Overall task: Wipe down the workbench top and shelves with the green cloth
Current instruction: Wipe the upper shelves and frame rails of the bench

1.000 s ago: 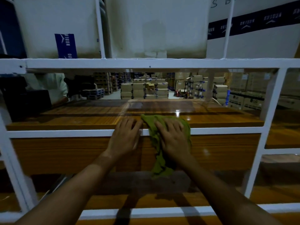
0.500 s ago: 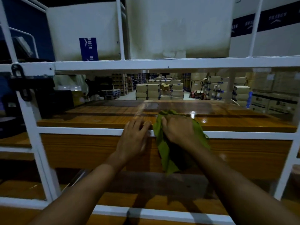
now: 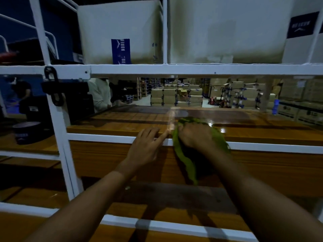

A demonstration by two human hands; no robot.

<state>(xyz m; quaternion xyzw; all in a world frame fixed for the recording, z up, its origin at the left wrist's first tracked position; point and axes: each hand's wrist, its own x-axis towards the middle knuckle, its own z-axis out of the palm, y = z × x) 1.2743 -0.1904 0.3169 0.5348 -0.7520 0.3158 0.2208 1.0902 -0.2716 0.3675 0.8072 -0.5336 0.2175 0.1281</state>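
We're at the wooden shelf [image 3: 113, 126], and the green cloth [image 3: 185, 159] is draped over its front edge and the white rail [image 3: 104, 137]. Its upper end lies on the shelf top and its tail hangs down the front panel. The right hand [image 3: 195, 137] sits palm-down on top, pressing it to the wood, which we judge is how the wipe gets driven. Its fingers are foreshortened, so we cannot tell whether they clutch the cloth. The left hand [image 3: 146, 145] lies open just beside, fingers spread on the rail, index tip almost at the cloth. We reckon it's a brace, steadying the reach.
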